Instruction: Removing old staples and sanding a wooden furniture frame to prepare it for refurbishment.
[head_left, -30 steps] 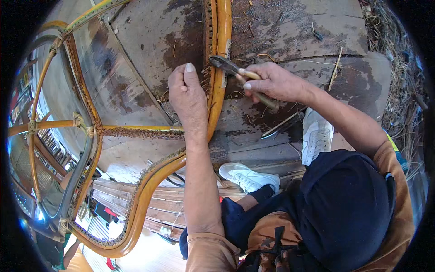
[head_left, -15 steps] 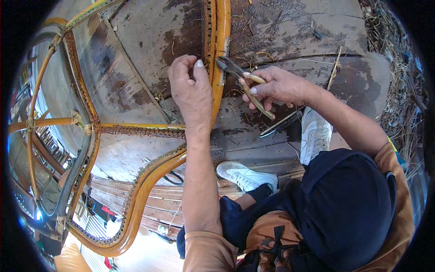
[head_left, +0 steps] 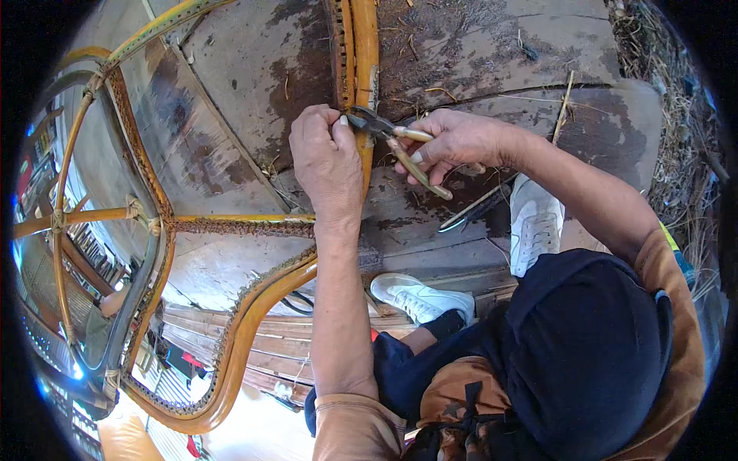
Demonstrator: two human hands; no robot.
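Pliers (head_left: 390, 136) in right hand (head_left: 463, 141); left hand (head_left: 326, 160) curled, grip unclear.

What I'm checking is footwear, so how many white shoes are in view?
2: one shoe to the right of the left forearm, the other shoe beside the right forearm. Others may be hidden.

The left hand (head_left: 327, 160) curls (back showing) near the gripping right hand (head_left: 459, 140).

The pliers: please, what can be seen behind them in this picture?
Behind the head of the pliers runs the orange frame rail; behind the handles, dark-stained boards. The rail's surface directly behind the head is covered, and the right hand hides whatever is behind it.
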